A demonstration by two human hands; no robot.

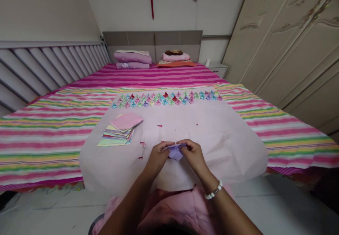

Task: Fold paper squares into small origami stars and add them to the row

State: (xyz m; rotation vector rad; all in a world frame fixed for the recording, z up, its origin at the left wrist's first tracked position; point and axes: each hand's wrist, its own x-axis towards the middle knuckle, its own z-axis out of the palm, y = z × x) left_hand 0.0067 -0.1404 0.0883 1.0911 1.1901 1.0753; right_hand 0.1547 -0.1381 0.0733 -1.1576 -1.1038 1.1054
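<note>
Between my two hands is a small sheet of purple paper [176, 152], partly folded and creased. My left hand [160, 154] pinches its left edge between thumb and fingers. On the opposite side my right hand [192, 152] grips the right edge the same way, with a beaded bracelet on that wrist. The paper is held just above a pale cloth [212, 122] spread on the bed. To the left lies a stack of coloured paper sheets [120, 130], pink on top. Rows of small folded paper pieces [164, 99] in many colours line the cloth's far side.
Striped bedding [47, 132] surrounds the cloth. Folded purple bedding [133, 59] and a pink pile [176, 57] sit by the headboard [180, 40]. A slatted rail [53, 63] runs along the left; a wardrobe [288, 44] stands at right. Small red marks [143, 144] show on the cloth.
</note>
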